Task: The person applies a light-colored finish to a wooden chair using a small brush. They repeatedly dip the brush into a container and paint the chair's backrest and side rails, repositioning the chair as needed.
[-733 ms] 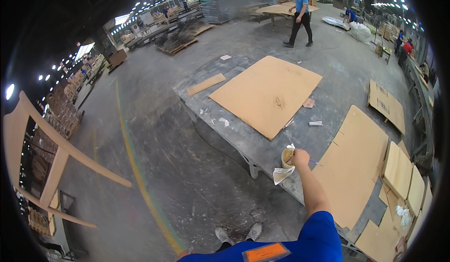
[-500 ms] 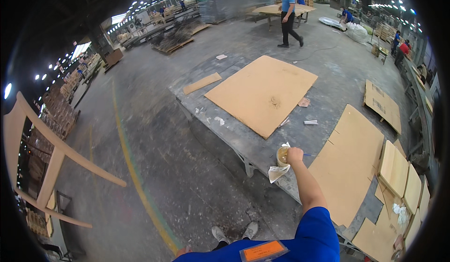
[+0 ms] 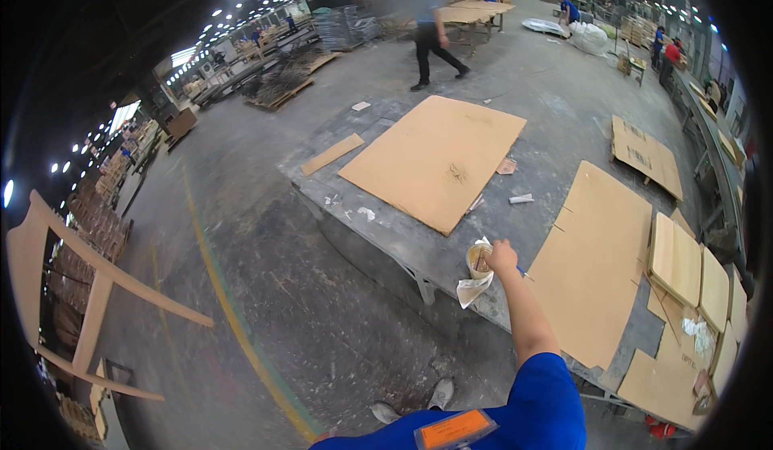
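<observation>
My right hand reaches over the near edge of the grey table, its fingers closed at the right rim of a small tub. Yellowish-brown contents show inside the tub, with a thin dark streak that may be a stick. What the fingers pinch is hidden. A crumpled white paper hangs by the tub at the table edge. Just right of the hand is a small blue item, too small to name. Only a sliver of my left hand shows at the lower edge, its fingers hidden.
A large cardboard sheet and a wooden strip lie on the table. More cardboard and pale wooden panels are at the right. A curved wooden frame stands close at left. Beyond the table a person walks.
The view has shifted, so the table sits slightly further left. My right hand stays at the tub and has risen slightly toward its rim. The walking person has moved left. One of my feet has shifted.
</observation>
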A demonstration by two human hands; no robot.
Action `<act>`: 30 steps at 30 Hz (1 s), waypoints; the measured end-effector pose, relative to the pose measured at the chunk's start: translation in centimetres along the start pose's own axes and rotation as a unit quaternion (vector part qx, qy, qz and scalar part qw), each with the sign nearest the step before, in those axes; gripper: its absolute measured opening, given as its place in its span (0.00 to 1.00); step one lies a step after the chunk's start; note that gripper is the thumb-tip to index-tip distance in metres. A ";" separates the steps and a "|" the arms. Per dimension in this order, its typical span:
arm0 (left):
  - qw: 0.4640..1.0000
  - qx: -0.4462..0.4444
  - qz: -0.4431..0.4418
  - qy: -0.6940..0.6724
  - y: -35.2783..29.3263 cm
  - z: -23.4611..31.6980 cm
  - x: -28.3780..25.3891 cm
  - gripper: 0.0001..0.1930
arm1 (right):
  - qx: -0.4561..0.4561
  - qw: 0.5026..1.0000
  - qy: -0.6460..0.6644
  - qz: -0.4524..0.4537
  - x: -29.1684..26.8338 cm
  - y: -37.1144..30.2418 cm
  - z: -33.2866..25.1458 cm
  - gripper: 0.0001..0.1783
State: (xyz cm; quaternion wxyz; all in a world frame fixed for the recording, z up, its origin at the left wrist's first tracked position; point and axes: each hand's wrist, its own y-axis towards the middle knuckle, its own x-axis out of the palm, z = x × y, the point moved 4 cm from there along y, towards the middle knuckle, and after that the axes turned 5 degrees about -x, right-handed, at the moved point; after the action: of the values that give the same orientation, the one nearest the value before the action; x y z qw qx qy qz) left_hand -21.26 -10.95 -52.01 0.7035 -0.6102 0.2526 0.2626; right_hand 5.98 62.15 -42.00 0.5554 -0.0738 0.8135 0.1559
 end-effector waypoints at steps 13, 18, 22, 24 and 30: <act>0.996 0.048 -0.076 -0.003 -0.3 -8.0 2.1 0.16 | 0.412 0.627 0.655 0.090 5.1 -17.0 13.0 0.27; 0.992 0.105 -0.020 -0.069 -2.2 -7.8 0.4 0.16 | 0.463 0.479 0.741 0.081 11.6 -19.3 9.3 0.21; 0.992 0.110 0.021 -0.065 -4.5 -7.6 -0.9 0.15 | 0.478 0.485 0.729 0.072 14.3 -19.8 6.6 0.17; 0.988 0.134 0.026 -0.069 -6.1 -8.4 -0.3 0.14 | 0.502 0.482 0.712 0.093 14.0 -20.2 6.1 0.17; 0.987 0.126 0.030 -0.095 -7.6 -13.6 5.8 0.15 | 0.385 0.432 0.811 0.087 7.5 -25.1 5.9 0.21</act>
State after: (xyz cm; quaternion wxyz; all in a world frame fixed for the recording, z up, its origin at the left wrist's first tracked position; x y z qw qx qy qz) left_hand -12.33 -24.94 -52.17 0.7875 -0.4808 0.2340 0.3065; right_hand 15.79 40.97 -55.20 -0.4045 0.1263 0.8683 -0.2580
